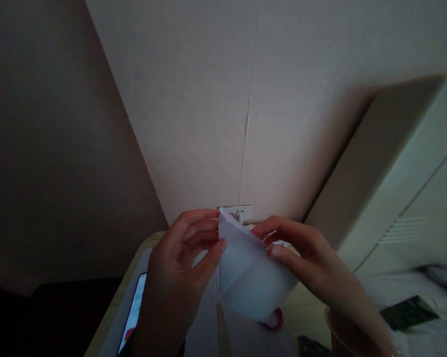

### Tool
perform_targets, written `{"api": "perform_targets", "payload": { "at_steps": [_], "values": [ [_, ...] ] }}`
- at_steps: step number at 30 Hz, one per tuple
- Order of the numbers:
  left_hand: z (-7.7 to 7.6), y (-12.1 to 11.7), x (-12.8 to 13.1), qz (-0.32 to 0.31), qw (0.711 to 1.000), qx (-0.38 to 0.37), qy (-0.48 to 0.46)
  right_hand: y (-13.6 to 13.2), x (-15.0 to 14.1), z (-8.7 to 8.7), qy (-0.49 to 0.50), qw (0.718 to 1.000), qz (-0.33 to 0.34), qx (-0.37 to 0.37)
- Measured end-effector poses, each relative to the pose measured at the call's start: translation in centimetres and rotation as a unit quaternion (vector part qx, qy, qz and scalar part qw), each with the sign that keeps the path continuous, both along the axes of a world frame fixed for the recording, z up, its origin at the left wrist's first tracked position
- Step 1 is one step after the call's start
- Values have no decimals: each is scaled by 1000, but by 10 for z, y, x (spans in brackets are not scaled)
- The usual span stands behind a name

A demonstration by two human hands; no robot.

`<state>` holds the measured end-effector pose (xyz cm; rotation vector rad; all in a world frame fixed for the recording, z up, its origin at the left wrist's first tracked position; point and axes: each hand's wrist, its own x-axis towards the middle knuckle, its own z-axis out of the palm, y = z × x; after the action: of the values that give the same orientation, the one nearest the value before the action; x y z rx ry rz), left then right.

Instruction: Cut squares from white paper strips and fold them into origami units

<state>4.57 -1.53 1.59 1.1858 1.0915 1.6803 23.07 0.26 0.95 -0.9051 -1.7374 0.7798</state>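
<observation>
A folded sheet of white paper (pixel 256 277) is held up above the small table, with a crease running diagonally across it and a pointed corner at the top. My left hand (pixel 186 263) pinches its left edge between thumb and fingers. On the other side, my right hand (pixel 301 253) grips the upper right edge, thumb in front and fingers behind. Below the paper, a pinkish-red loop (pixel 277 320), perhaps a scissors handle, shows in part; the paper hides the rest.
A lit phone (pixel 134 307) lies on the wooden table (pixel 114 310) beside my left forearm. Behind stands a wall with a socket (pixel 246 212). A pale cabinet (pixel 405 198) rises at right, near a dark green packet (pixel 409 312) on white cloth.
</observation>
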Motion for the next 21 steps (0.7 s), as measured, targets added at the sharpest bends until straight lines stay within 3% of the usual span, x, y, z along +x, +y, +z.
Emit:
{"api": "perform_targets", "payload": {
  "at_steps": [8, 21],
  "values": [
    [-3, 0, 3, -7, 999, -31, 5, -3, -12, 4, -87, 996, -30, -1],
    [-5, 1, -2, 2, 999, -33, -33, -9, -19, 6, -105, 993, -6, -52]
  ]
}}
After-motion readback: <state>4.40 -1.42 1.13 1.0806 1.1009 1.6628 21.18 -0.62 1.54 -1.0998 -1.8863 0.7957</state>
